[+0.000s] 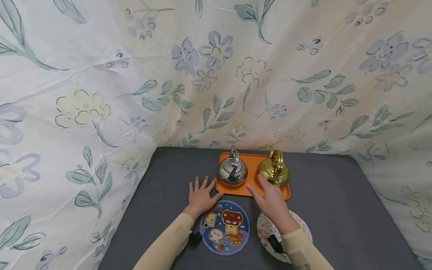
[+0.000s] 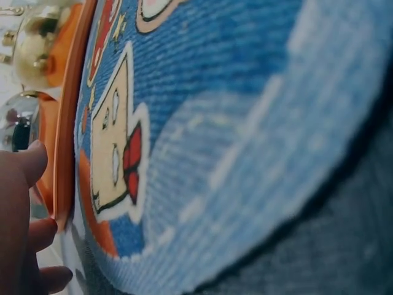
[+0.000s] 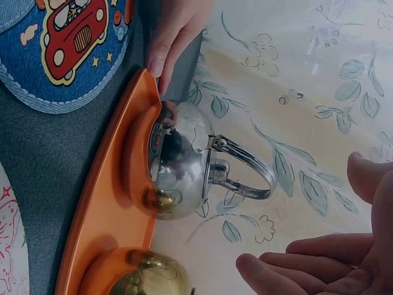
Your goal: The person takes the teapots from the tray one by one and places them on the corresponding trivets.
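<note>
An orange tray (image 1: 253, 190) sits at the back of the grey table (image 1: 337, 202). On it stand a silver kettle (image 1: 232, 171) and a gold kettle (image 1: 274, 169), both with handles upright. My left hand (image 1: 201, 193) lies flat on the table with fingers spread, its thumb by the tray's near left corner. My right hand (image 1: 266, 197) reaches over the tray's front edge just short of the gold kettle, fingers relaxed and holding nothing. The right wrist view shows the silver kettle (image 3: 184, 166), the gold kettle (image 3: 150, 276) and my bare fingers (image 3: 295, 270).
A round blue cartoon mat (image 1: 225, 227) lies in front of the tray between my forearms, and a white patterned mat (image 1: 264, 230) lies partly under my right wrist. Floral cloth (image 1: 216, 75) hangs behind and on both sides of the table.
</note>
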`<action>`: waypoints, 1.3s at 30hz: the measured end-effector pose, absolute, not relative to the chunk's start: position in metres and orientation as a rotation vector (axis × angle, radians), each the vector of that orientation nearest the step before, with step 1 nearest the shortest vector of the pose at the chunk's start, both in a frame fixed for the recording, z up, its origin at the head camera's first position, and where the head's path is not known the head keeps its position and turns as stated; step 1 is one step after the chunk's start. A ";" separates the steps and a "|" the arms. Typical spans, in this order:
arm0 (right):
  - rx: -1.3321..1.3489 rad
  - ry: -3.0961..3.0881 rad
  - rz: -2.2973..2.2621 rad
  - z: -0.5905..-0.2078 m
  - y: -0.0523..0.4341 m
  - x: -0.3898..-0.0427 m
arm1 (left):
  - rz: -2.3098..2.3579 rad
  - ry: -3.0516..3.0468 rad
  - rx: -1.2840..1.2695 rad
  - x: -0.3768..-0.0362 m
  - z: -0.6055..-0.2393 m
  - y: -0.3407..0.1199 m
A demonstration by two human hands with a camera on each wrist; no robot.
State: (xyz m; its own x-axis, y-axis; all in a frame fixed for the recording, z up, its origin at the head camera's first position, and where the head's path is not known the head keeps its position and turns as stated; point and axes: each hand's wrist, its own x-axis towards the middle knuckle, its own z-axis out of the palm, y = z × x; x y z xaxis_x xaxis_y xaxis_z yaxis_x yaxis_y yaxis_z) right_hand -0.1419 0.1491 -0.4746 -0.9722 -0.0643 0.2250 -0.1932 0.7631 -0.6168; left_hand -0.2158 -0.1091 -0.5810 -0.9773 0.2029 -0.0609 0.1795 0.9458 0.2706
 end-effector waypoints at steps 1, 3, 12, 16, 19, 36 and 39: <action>0.203 -2.766 1.002 -0.474 0.148 -0.143 | 0.404 3.010 0.291 -0.216 -0.581 -0.109; 0.200 -2.764 1.007 -0.474 0.146 -0.144 | 0.401 3.011 0.284 -0.216 -0.581 -0.109; 0.216 -2.734 1.045 -0.467 0.137 -0.154 | 0.409 3.054 0.266 -0.216 -0.584 -0.108; 0.234 -2.707 1.031 -0.463 0.135 -0.160 | 0.398 3.070 0.254 -0.215 -0.584 -0.106; 0.238 -2.681 1.005 -0.461 0.134 -0.167 | 0.397 3.069 0.247 -0.216 -0.584 -0.105; 0.118 -2.758 1.086 -0.462 0.122 -0.209 | 0.370 3.037 0.229 -0.219 -0.583 -0.105; 0.135 -2.736 1.082 -0.462 0.119 -0.213 | 0.368 3.045 0.232 -0.220 -0.584 -0.104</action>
State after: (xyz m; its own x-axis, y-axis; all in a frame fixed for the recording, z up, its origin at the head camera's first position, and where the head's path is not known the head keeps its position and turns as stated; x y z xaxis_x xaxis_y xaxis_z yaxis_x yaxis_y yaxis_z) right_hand -0.2130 0.1193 -0.4619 -0.9766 -0.0123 0.2147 -0.1558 0.7285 -0.6671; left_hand -0.2202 -0.1036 -0.5840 -0.9864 0.1573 -0.0469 0.1416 0.9600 0.2413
